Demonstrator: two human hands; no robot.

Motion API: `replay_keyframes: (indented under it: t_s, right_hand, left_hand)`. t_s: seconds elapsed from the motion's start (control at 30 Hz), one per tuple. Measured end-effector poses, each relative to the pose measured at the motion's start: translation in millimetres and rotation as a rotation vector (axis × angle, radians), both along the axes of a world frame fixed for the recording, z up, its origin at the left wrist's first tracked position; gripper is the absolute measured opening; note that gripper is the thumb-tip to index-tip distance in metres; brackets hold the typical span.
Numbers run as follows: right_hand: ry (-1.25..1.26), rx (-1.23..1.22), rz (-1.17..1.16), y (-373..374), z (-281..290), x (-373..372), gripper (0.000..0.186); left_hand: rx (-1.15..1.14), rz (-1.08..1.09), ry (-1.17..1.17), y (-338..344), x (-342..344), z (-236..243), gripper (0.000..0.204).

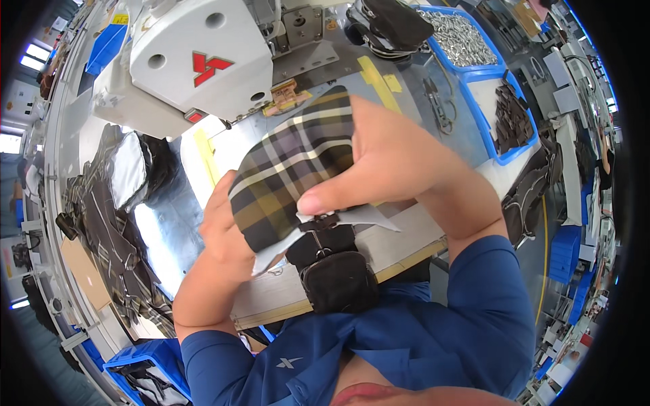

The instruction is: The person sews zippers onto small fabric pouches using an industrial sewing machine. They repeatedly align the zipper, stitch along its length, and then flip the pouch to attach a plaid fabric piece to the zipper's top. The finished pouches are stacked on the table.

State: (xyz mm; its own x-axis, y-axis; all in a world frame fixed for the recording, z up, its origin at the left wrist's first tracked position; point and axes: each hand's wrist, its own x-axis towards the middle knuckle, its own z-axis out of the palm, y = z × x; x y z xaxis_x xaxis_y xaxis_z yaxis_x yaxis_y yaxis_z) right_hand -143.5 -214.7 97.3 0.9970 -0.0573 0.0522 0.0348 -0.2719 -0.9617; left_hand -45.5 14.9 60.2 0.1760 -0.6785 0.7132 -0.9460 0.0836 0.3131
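Both my hands hold up a rounded plaid fabric piece point(291, 155), checked in black, olive yellow, grey and white. My left hand point(227, 233) grips its left edge, with the fingers partly behind the cloth. My right hand point(399, 155) is closed over the right side, its thumb pressed on the front near the lower edge. Just below that thumb is a short dark strap with a fitting point(320, 221). A white lining edge point(369, 218) sticks out underneath. Below the plaid piece, at the table's front edge, is a small black zippered pouch point(338, 281); whether they are joined I cannot tell.
Ahead stands a white sewing machine point(196, 61). At right are a blue bin of metal clips point(504, 64), a blue bin of dark straps point(467, 84) and thread snips point(437, 105). Black bags point(389, 30) lie behind; plaid pieces point(112, 230) are piled at left.
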Motion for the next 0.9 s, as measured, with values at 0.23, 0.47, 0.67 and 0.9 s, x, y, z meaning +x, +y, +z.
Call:
replay_keyframes:
  t_s: [0.23, 0.47, 0.67, 0.9]
  right_hand:
    - [-0.031, 0.007, 0.042, 4, -1, 2, 0.051]
    - [-0.094, -0.003, 0.087, 7, 2, -1, 0.045]
    - [-0.16, -0.015, 0.127, 12, 4, -5, 0.041]
    - [-0.305, -0.133, 0.111, 17, -1, -3, 0.035]
  left_hand:
    - [-0.207, 0.224, -0.287, 16, -9, 0, 0.045]
    - [0.054, 0.296, -0.574, 18, -34, 13, 0.032]
    - [-0.144, 0.26, -0.71, 9, -27, 4, 0.023]
    - [0.128, 0.172, -0.625, 25, -40, 18, 0.037]
